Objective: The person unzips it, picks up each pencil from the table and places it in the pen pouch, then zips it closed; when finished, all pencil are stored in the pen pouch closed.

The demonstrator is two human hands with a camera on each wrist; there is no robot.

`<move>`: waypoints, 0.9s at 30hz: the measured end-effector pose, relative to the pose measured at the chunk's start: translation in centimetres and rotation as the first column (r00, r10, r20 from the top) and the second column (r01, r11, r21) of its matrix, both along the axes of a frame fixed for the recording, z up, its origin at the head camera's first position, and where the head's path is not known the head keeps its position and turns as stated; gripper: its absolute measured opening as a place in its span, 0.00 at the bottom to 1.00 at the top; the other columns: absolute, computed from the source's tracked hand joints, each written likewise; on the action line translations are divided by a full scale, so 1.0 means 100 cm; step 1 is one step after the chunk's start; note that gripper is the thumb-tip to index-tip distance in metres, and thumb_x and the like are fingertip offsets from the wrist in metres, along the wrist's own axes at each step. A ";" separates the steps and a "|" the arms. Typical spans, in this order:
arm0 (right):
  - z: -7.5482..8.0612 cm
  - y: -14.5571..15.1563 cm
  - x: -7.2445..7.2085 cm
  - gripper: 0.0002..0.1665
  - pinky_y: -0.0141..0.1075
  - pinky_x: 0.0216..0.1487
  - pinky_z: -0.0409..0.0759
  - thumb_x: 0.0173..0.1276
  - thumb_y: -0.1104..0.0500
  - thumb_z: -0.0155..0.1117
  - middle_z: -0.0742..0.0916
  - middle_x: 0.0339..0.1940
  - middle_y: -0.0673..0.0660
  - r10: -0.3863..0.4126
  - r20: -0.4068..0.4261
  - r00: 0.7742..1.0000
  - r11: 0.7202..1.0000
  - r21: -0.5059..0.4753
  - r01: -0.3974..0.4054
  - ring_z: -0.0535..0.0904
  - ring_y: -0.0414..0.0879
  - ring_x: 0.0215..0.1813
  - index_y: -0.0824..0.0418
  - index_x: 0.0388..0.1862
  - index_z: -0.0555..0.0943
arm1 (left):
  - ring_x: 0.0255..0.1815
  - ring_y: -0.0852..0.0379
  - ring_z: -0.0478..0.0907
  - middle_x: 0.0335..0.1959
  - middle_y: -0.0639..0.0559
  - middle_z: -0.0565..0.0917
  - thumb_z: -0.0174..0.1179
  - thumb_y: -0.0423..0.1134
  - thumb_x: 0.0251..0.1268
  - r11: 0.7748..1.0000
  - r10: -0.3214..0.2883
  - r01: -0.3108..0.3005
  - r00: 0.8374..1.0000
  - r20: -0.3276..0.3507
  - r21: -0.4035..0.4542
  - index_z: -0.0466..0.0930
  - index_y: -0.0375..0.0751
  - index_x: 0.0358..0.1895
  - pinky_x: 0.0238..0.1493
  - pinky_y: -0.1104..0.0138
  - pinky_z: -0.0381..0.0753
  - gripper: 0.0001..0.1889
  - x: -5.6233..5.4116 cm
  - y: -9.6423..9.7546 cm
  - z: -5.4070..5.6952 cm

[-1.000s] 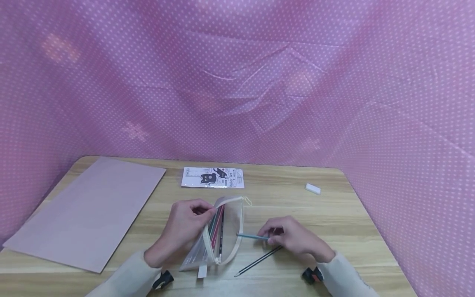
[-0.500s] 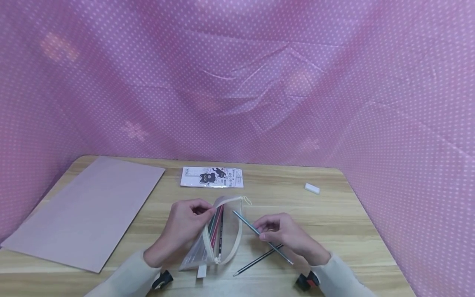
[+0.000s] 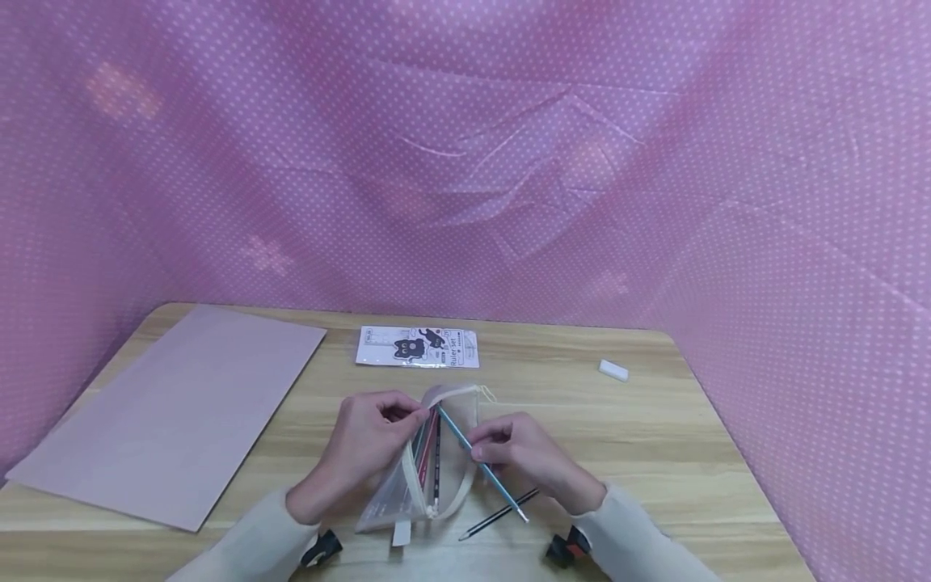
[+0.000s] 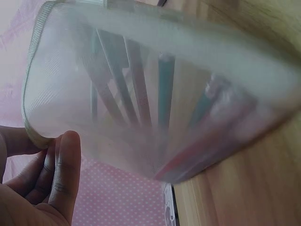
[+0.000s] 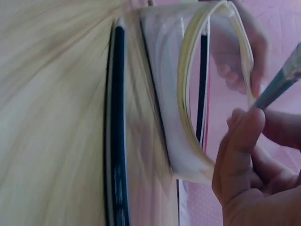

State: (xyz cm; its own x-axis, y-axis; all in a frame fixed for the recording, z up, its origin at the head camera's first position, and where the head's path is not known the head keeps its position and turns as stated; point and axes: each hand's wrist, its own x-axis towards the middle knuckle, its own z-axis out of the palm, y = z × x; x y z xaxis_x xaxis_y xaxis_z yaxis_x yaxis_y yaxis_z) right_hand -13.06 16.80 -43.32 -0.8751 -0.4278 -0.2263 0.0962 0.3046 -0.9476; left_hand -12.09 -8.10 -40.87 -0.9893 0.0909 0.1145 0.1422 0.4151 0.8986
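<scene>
My left hand (image 3: 374,432) pinches the zippered edge of a see-through mesh pencil case (image 3: 457,477), whose mouth gapes toward the right. Inside the case lie several pencils, red, green and black among them; they show through its wall in the left wrist view. Between thumb and fingers, my right hand (image 3: 527,454) holds a light blue pencil (image 3: 498,485) at its middle. That pencil slants, one end over the case's mouth, the other toward me on the right. Below it, a dark striped pencil (image 3: 486,524) lies on the table, its far end near my right hand.
A ruler set in its packet (image 3: 417,347) lies behind the case. A white eraser (image 3: 613,370) sits at the back right of the wooden table (image 3: 676,453). On the left is a large pinkish-grey board (image 3: 174,412). Pink dotted cloth (image 3: 465,202) hangs around the table.
My right hand has turned the light blue pencil to a slant and carried it left, so its far end is now at the case's mouth. The left hand keeps its grip.
</scene>
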 end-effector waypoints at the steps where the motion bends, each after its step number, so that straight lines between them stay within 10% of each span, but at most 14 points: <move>1: 0.000 -0.003 -0.001 0.18 0.29 0.34 0.83 0.64 0.64 0.69 0.91 0.37 0.61 -0.016 0.014 1.000 0.999 -0.031 0.016 0.82 0.38 0.32 0.73 0.50 0.84 | 0.25 0.61 0.81 0.28 0.52 0.90 0.73 0.41 0.59 1.000 0.001 -0.001 1.000 -0.004 -0.002 0.89 0.47 0.34 0.28 0.72 0.81 0.03 0.000 0.000 0.000; 14: -0.011 -0.025 -0.001 0.24 0.27 0.28 0.83 0.66 0.66 0.68 0.88 0.28 0.48 -0.205 0.137 0.969 0.958 -0.174 0.227 0.79 0.35 0.23 0.78 0.58 0.79 | 0.23 0.62 0.79 0.27 0.54 0.89 0.73 0.41 0.58 1.000 0.009 -0.009 1.000 -0.017 -0.017 0.89 0.46 0.33 0.25 0.72 0.80 0.04 0.002 0.003 -0.001; 27: -0.013 -0.040 0.000 0.26 0.30 0.35 0.87 0.69 0.66 0.64 0.89 0.53 0.68 -0.228 0.157 0.961 0.931 -0.254 0.263 0.87 0.38 0.36 0.74 0.65 0.75 | 0.22 0.61 0.79 0.28 0.55 0.90 0.73 0.40 0.58 1.000 0.007 -0.007 1.000 0.019 0.006 0.89 0.50 0.33 0.23 0.71 0.80 0.02 0.003 0.006 -0.002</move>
